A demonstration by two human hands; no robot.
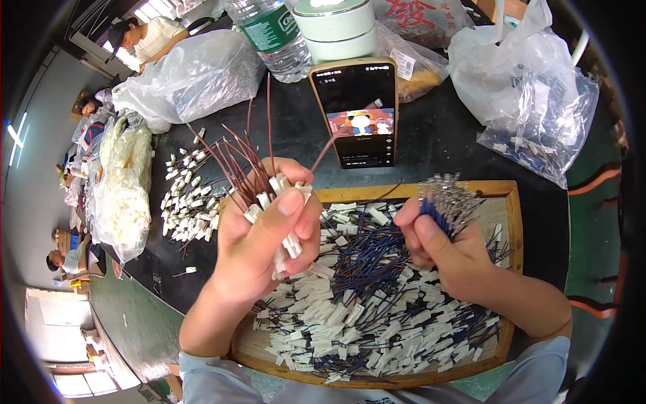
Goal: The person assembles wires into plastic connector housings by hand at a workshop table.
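Observation:
In my left hand point(269, 236) I grip several white plastic connectors point(291, 244) with brown wires point(232, 161) fanning upward out of the fist. My right hand point(447, 246) pinches a bundle of blue wires with silvery metal terminals point(449, 198) at their upper ends. Both hands are raised over a wood-rimmed tray point(513, 236). Piled in the tray are many white connectors point(323, 313) with blue and brown wires point(370, 259). The two hands are apart, and the lower part of what the left one holds is hidden by its fingers.
A phone point(356, 114) with a lit screen stands behind the tray, before a pale green container point(336, 30) and a large water bottle point(269, 37). More wired connectors point(188, 202) lie to the left. Plastic bags point(531, 81) line the far edge; people point(151, 37) sit beyond.

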